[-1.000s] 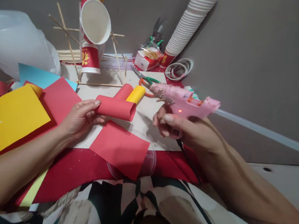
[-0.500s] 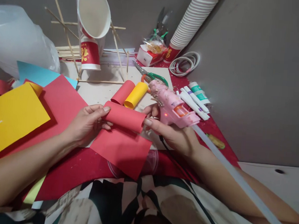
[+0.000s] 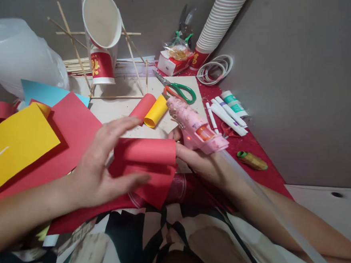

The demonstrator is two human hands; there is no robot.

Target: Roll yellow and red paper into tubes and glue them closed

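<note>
A rolled red paper tube point(image 3: 147, 149) lies level in front of me, over a flat red paper sheet point(image 3: 156, 192). My left hand point(image 3: 110, 163) is spread at the tube's left end, thumb and fingers apart, slightly smeared by motion. A pink hot glue gun point(image 3: 194, 126) with a lit orange light is gripped in my right hand point(image 3: 199, 159), and a long clear glue stick point(image 3: 267, 194) sticks out of its back. The right thumb reaches the tube's right end. Just beyond lie another red paper tube point(image 3: 143, 107) and a yellow paper tube point(image 3: 156, 111).
Green-handled scissors point(image 3: 178, 89) lie on the white board point(image 3: 190, 84). At the back left, a stick frame point(image 3: 117, 97) stands around red paper cups point(image 3: 102, 64). Tall stacked cups point(image 3: 220, 22) lean right. Yellow paper point(image 3: 18, 144) covers the left side; a thread spool point(image 3: 253, 161) lies right.
My left hand has let go of the red tube's end and opened wide. The tube has shifted slightly nearer to me. The glue gun stays in my right hand.
</note>
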